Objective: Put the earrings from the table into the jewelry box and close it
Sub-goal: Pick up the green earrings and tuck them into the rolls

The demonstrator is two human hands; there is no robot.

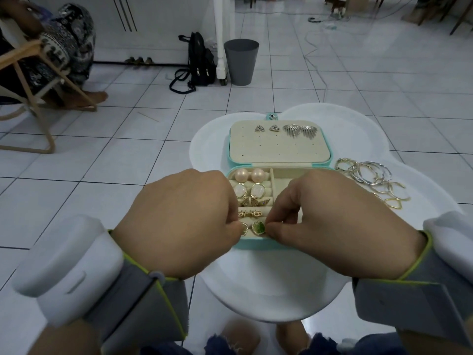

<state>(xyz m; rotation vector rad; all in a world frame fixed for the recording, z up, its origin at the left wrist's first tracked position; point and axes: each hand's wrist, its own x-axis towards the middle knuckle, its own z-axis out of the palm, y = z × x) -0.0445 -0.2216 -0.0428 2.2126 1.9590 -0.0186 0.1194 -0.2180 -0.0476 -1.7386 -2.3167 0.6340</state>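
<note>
A teal jewelry box [317, 163] lies open on a white cloud-shaped table [268, 290]. Its lid panel holds two silver triangle studs [267, 128] and two silver fan earrings [300, 130]. The left slots of the base hold pearl earrings [249, 175], white oval ones [249, 190] and gold ones [252, 201]. In the nearest slot sits a pair of green heart earrings [258, 228]. My left hand [179, 221] pinches the left heart earring, mostly hidden by my fingers. My right hand [332, 224] pinches the right heart earring. Several hoop earrings [371, 180] lie on the table right of the box.
A grey bin [241, 61] and a black backpack [198, 62] stand on the tiled floor beyond the table. A person sits in a wooden chair [38, 98] at the far left. My knees show below the table's near edge.
</note>
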